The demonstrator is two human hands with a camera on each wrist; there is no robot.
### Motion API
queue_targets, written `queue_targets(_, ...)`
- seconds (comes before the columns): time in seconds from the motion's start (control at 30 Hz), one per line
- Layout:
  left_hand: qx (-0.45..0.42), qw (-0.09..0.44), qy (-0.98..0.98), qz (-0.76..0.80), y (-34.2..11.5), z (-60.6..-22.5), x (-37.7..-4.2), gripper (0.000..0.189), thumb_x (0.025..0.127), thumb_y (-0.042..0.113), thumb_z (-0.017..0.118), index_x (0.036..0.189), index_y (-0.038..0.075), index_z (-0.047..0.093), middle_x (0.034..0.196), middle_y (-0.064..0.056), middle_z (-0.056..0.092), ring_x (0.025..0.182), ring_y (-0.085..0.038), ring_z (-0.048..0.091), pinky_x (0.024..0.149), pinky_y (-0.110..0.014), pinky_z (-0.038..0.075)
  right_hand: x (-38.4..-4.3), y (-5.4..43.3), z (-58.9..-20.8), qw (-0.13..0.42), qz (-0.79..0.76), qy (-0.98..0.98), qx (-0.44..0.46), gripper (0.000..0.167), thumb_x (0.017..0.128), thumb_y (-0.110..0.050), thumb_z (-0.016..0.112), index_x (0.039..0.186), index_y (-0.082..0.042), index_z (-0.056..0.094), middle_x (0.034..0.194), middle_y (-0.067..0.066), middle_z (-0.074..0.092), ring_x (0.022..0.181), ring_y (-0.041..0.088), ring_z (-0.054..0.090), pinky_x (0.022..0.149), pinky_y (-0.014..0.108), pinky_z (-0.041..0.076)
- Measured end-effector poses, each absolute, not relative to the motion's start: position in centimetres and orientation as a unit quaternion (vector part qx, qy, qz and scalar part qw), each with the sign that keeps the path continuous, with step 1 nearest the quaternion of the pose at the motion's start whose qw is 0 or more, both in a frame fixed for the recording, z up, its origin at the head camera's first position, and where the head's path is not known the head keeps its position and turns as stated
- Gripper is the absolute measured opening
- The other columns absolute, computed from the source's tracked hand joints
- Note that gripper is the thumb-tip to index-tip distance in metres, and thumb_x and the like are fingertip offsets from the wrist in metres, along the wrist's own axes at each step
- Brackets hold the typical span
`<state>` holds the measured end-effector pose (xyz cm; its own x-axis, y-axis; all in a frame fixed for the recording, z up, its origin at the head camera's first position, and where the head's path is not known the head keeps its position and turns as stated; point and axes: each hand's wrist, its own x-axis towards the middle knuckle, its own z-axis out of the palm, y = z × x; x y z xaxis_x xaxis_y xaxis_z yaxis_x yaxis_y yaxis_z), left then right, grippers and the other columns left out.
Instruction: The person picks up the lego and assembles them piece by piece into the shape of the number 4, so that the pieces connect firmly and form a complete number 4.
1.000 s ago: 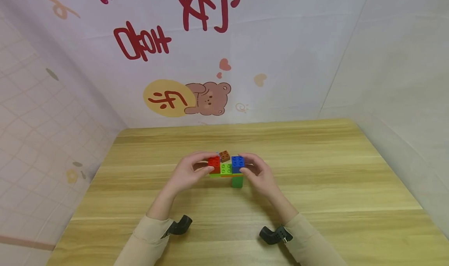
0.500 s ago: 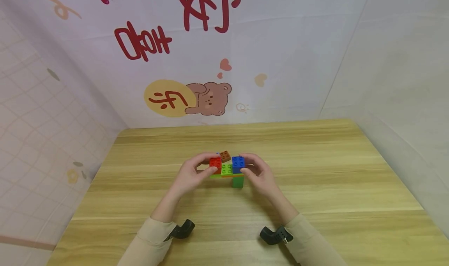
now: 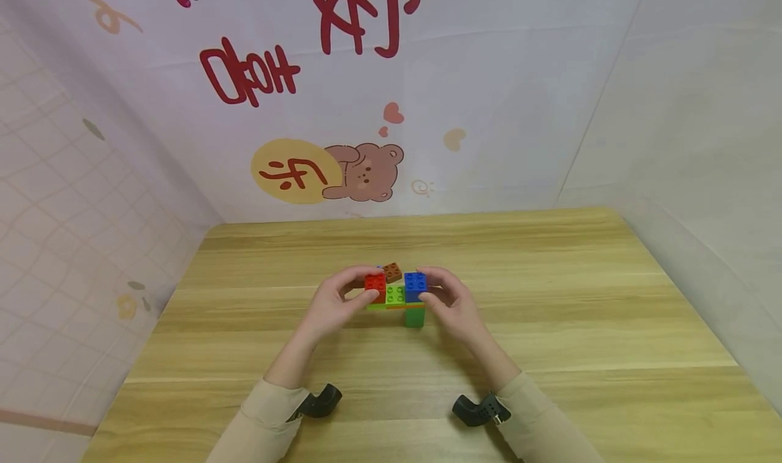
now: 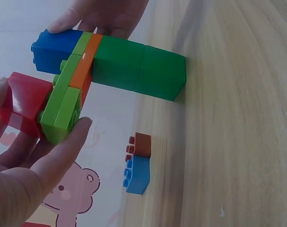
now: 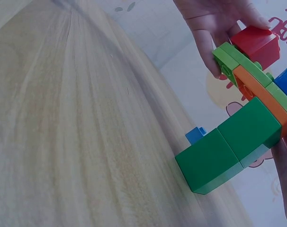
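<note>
In the head view, my left hand [image 3: 332, 305] pinches a red toy brick [image 3: 375, 288] between thumb and fingers at the left end of a small build. Opposite it, my right hand [image 3: 455, 307] grips a dark blue brick [image 3: 416, 286] on the right end. Lime green pieces [image 4: 63, 101] bridge the two, with an orange plate [image 4: 83, 71] beneath. Two dark green bricks [image 4: 139, 68] form a column under the blue end. The red brick sits slightly askew on the lime studs in the left wrist view, with a left finger under the lime end.
Behind the build, a brown brick [image 3: 392, 271] and a light blue brick [image 4: 138, 175] lie together on the wooden table [image 3: 550, 300]. A printed wall sheet [image 3: 507, 96] stands along the table's back edge. Black wrist mounts [image 3: 479, 410] stick out from the sleeves.
My left wrist and forearm have shifted slightly to the right, the left hand still pinching the red brick. My right hand stays almost still on the blue brick.
</note>
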<state>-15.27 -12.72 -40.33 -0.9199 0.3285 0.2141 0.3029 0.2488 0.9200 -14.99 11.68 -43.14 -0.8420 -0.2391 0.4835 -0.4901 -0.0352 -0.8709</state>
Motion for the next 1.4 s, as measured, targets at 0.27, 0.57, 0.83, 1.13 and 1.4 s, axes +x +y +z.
queue_targets(0.27,0.192,0.016,0.782,0.593,-12.59,-40.30,-15.18,0.031,0.093,0.012,0.070,0.124,0.008,0.067,0.119,-0.010,0.065,0.109,-0.029,0.061,0.088,-0.034,0.055,-15.10,11.69,-43.43,0.092,0.671,-0.687,0.262,0.037,0.089,0.017,0.061,0.125,0.017,0.054,0.118,0.022,0.060,0.103,0.013,0.059,0.090,0.031,0.054)
queue_targets(0.57,0.192,0.006,0.766,0.613,-12.55,-40.48,-15.30,0.031,0.092,0.008,0.071,0.122,0.005,0.068,0.117,-0.012,0.066,0.109,-0.029,0.061,0.088,-0.035,0.055,-15.12,11.68,-43.33,0.093,0.673,-0.684,0.265,0.035,0.089,0.017,0.061,0.123,0.020,0.052,0.118,0.016,0.062,0.103,0.014,0.060,0.090,0.030,0.054)
queue_targets(0.83,0.184,0.012,0.766,0.615,-12.42,-40.17,-15.24,0.031,0.091,0.007,0.072,0.121,0.003,0.068,0.119,-0.015,0.066,0.108,-0.033,0.061,0.080,-0.029,0.057,-14.92,11.65,-42.98,0.089,0.672,-0.689,0.256,0.036,0.089,0.018,0.060,0.124,0.014,0.056,0.118,0.025,0.060,0.103,0.016,0.060,0.090,0.033,0.054)
queue_targets(1.13,0.179,0.012,0.761,0.624,-12.46,-40.42,-15.17,0.032,0.090,0.006,0.072,0.122,0.000,0.067,0.119,-0.015,0.066,0.109,-0.031,0.061,0.084,-0.030,0.056,-14.80,11.65,-42.91,0.080,0.671,-0.693,0.251,0.036,0.090,0.016,0.060,0.125,0.016,0.054,0.120,0.027,0.059,0.104,0.020,0.059,0.092,0.033,0.053)
queue_targets(1.4,0.180,0.012,0.759,0.625,-12.58,-40.52,-15.22,0.032,0.090,0.006,0.072,0.121,0.002,0.068,0.120,-0.015,0.065,0.110,-0.032,0.060,0.084,-0.029,0.056,-14.77,11.56,-43.03,0.085,0.670,-0.692,0.256,0.036,0.090,0.016,0.060,0.125,0.013,0.056,0.119,0.025,0.060,0.104,0.022,0.060,0.092,0.033,0.053)
